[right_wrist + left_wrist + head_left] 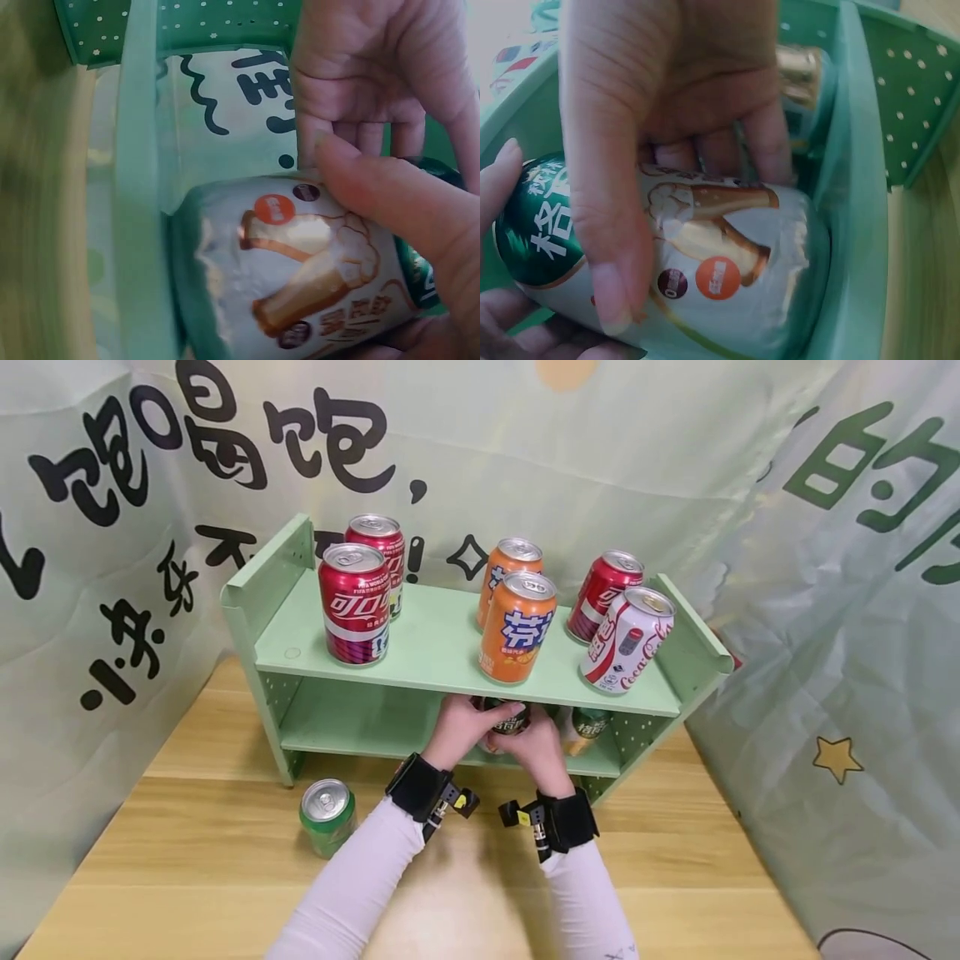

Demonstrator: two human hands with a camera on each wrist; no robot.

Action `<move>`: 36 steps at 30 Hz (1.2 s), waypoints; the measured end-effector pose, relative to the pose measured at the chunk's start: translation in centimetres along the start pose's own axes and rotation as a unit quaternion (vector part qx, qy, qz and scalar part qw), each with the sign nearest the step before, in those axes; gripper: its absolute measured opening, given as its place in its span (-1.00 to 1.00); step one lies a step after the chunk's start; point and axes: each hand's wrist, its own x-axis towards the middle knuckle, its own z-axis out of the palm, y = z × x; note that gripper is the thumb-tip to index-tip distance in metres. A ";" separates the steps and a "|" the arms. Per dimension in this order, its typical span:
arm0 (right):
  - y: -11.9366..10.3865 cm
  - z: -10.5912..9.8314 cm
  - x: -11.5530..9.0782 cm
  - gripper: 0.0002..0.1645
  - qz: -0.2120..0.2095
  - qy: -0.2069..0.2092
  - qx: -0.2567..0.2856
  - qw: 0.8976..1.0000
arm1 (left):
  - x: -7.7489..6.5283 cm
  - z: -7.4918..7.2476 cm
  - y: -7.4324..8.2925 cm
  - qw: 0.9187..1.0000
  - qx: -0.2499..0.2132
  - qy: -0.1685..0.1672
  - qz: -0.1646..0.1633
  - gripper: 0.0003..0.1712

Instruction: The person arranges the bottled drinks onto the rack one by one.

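Under the upper board of a green two-tier rack, my left hand (459, 727) and right hand (542, 747) grip one drink can together. The can (712, 255) is white with a green top end, and beer glasses are printed on its side. In both wrist views it lies slanted, close to the rack's front lip (139, 187), with fingers and thumbs around it. From the head view the hands cover most of it. Right of my right hand, a green-and-gold can (585, 731) stands on the lower shelf (352, 718).
On the upper shelf (435, 618) stand red cola cans (354, 610), orange soda cans (519, 631) and a white cola can (626, 643). A green can (327, 818) sits on the wooden table (210, 827), left of my left forearm. Printed cloth (637, 460) hangs behind and beside the rack.
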 end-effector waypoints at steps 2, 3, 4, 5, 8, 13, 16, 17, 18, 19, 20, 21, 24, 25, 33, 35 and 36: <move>-0.2 0.0 0.1 -0.01 -0.008 -0.009 -0.006 1.000 | -0.1 -0.2 0.1 1.000 0.012 0.013 0.009 -0.16; -0.3 -0.1 0.2 0.00 -0.012 -0.014 -0.011 1.000 | -0.2 -0.2 0.1 1.000 0.021 0.019 0.014 -0.16; -0.4 -0.2 0.2 0.03 -0.018 -0.013 -0.023 0.999 | -0.3 -0.3 0.1 0.999 0.030 0.023 0.018 -0.17; -0.5 -0.3 0.2 0.05 -0.023 -0.012 -0.030 0.999 | -0.4 -0.3 0.2 0.999 0.034 0.025 0.019 -0.18; -0.8 -0.6 -0.2 0.09 -0.032 0.005 -0.060 0.998 | -1.0 -0.6 0.4 0.998 0.056 0.025 0.003 -0.24; -1.1 -1.2 -1.6 -0.33 -0.037 0.032 -0.078 0.996 | -2.8 -1.7 1.1 0.995 0.093 -0.001 -0.042 -0.29; -1.2 -1.5 -3.0 -0.47 -0.026 0.029 -0.088 0.995 | -4.3 -2.7 1.5 0.992 0.112 -0.013 -0.048 -0.29; -1.3 -1.6 -3.4 -0.46 -0.022 0.023 -0.090 0.995 | -4.8 -3.2 1.6 0.992 0.118 -0.011 -0.046 -0.30; -1.3 -1.7 -3.8 -0.42 -0.017 0.016 -0.093 0.995 | -5.4 -3.7 1.8 0.991 0.124 -0.009 -0.047 -0.31; -1.3 -1.7 -4.2 -0.39 -0.014 0.006 -0.092 0.996 | -5.9 -4.1 1.9 0.991 0.127 -0.007 -0.049 -0.32; -1.4 -1.7 -4.5 -0.36 -0.012 -0.003 -0.092 0.996 | -6.4 -4.6 2.0 0.991 0.126 -0.006 -0.048 -0.33; -1.6 -1.7 -4.8 -0.33 -0.012 -0.014 -0.090 0.996 | -6.8 -5.1 2.2 0.991 0.125 -0.005 -0.048 -0.33; -2.0 -1.7 -5.4 -0.33 -0.019 -0.044 -0.085 0.995 | -7.9 -6.1 2.9 0.990 0.126 -0.011 -0.056 -0.31; -2.1 -1.6 -5.5 -0.33 -0.022 -0.051 -0.083 0.995 | -8.2 -6.4 3.1 0.990 0.128 -0.015 -0.055 -0.31; -2.4 1.6 -5.3 -0.20 -0.054 -0.130 -0.029 0.990 | -10.4 -9.2 3.5 0.984 0.173 0.000 -0.049 -0.27; -2.5 3.4 -5.2 -0.13 -0.071 -0.165 -0.013 0.984 | -11.0 -10.0 3.1 0.981 0.186 0.009 -0.052 -0.27; -2.5 4.4 -5.1 -0.11 -0.082 -0.182 -0.005 0.980 | -11.3 -10.5 2.9 0.980 0.194 0.014 -0.053 -0.27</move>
